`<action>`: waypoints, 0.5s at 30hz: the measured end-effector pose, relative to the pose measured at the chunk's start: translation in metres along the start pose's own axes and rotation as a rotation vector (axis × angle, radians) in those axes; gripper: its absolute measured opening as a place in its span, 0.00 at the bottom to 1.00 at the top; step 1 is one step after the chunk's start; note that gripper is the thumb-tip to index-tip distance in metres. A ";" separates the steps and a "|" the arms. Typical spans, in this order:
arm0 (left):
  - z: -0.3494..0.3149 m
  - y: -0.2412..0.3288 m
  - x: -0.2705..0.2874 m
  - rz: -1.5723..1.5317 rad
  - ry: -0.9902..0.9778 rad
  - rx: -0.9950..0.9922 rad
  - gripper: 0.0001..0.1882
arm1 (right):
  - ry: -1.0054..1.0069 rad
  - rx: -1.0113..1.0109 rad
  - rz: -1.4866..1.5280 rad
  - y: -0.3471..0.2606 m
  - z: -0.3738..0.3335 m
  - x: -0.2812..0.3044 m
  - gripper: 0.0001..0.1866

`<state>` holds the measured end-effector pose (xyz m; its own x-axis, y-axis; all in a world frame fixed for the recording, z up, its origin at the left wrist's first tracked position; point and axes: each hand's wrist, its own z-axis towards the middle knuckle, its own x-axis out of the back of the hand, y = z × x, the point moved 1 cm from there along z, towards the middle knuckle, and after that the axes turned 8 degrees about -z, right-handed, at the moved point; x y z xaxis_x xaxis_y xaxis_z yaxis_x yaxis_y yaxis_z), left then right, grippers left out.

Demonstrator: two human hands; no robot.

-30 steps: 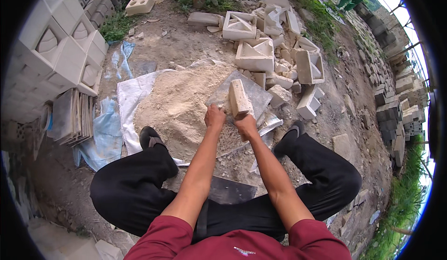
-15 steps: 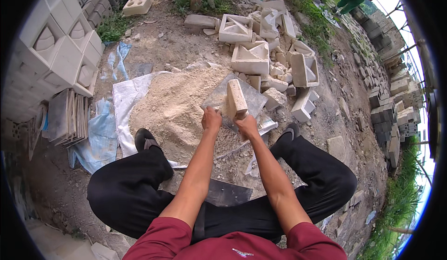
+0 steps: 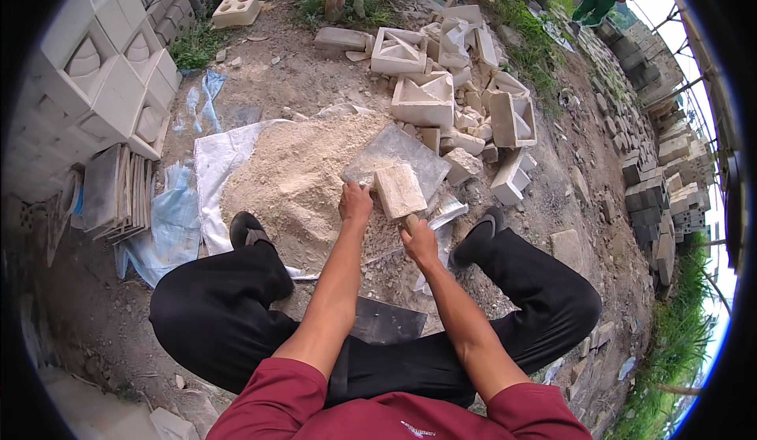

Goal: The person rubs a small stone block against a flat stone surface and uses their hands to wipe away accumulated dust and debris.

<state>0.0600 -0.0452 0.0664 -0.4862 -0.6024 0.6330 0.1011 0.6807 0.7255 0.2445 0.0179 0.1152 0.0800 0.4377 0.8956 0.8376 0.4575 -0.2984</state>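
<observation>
Left hand (image 3: 356,202), fingers curled, is at the left corner of a flat, square grey slab (image 3: 418,156); whether it pinches anything cannot be told. The right hand (image 3: 420,243) is clamped round the short handle of a pale, block-headed mallet (image 3: 400,191), whose head overlaps the slab's near edge; contact cannot be made out. The work looks partway along: a pile of broken, cream-coloured blocks (image 3: 423,101) beyond the slab is left in large pieces, while a broad tan heap of loose grit (image 3: 292,164) seems already broken down. Underneath is rubble-strewn brown earth (image 3: 292,77). Stacked cream moulded blocks (image 3: 110,97) form a wall on the left; a white woven sheet (image 3: 213,168) lies under the heap, a torn light-blue plastic sheet (image 3: 177,235) beside it, then thin, flat boards (image 3: 102,192). Small in the distance, at far right, is a person in green trousers (image 3: 595,6).
</observation>
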 end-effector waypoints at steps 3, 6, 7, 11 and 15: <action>0.001 0.004 0.003 0.008 -0.038 -0.002 0.21 | 0.092 -0.026 0.036 0.013 0.005 -0.006 0.25; -0.002 0.012 0.001 0.030 -0.051 0.005 0.22 | 0.082 -0.011 -0.003 0.033 0.006 -0.016 0.27; -0.002 0.013 0.001 0.043 -0.042 0.008 0.22 | 0.083 0.006 -0.020 0.036 0.007 -0.018 0.27; 0.001 0.015 0.003 0.037 -0.074 0.036 0.24 | 0.079 0.000 0.010 0.039 0.013 -0.015 0.28; 0.007 0.013 0.005 0.039 -0.098 0.045 0.25 | 0.096 -0.052 0.079 0.031 0.020 -0.002 0.30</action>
<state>0.0530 -0.0366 0.0765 -0.5653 -0.5330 0.6296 0.0834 0.7223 0.6865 0.2596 0.0465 0.0981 0.1962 0.3939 0.8980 0.8535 0.3823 -0.3542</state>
